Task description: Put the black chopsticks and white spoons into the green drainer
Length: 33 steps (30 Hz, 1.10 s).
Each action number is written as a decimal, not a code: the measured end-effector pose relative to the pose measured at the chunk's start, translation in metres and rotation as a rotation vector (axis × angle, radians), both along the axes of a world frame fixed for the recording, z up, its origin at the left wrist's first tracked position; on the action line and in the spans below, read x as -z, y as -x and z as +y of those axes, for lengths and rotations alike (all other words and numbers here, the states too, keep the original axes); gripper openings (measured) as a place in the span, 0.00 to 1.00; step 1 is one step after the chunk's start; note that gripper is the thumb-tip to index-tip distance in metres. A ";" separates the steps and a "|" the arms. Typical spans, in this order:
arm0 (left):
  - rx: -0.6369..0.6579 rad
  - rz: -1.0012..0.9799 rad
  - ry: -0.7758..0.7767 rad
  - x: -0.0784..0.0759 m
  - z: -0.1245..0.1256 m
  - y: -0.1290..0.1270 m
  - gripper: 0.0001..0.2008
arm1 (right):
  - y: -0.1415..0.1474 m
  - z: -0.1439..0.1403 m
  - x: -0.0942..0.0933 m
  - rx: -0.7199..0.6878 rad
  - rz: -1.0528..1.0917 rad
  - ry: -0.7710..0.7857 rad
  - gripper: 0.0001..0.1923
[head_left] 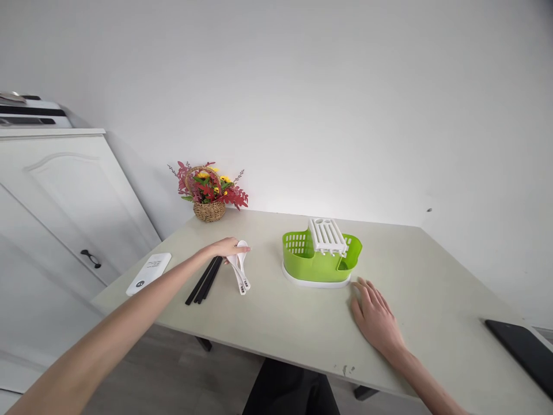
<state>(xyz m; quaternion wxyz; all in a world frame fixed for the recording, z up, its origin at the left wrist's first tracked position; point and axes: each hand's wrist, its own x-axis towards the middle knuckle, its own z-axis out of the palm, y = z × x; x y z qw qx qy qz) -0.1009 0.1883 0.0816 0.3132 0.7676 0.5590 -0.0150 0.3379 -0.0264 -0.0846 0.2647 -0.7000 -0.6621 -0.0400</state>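
My left arm stretched far forward, left hand (225, 248) curled with fingers closed, my right hand (375, 319) flat, palm down, fingers spread.

Pale beige table (302, 323) across the lower frame, flower basket (209, 199) at its far left corner, white flat device (149, 273) on the left edge, black chopsticks (204, 280), white spoons (240, 268), green cutlery drainer (320, 256) at centre, dark tablet (522, 349) lower right, right hand (375, 317) flat on it.

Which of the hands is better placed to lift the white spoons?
Left. The left hand already rests on the white spoons; the right hand lies flat on the table beside the green caddy.
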 end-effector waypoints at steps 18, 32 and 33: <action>0.000 0.144 -0.128 0.009 0.004 0.002 0.27 | 0.000 -0.002 -0.001 0.003 -0.019 0.007 0.25; -0.005 0.392 -0.394 0.020 0.003 -0.004 0.30 | 0.000 -0.002 -0.001 0.010 -0.009 0.019 0.26; -0.008 0.412 -0.408 0.021 0.002 -0.005 0.32 | 0.000 -0.002 -0.001 0.012 -0.006 0.017 0.26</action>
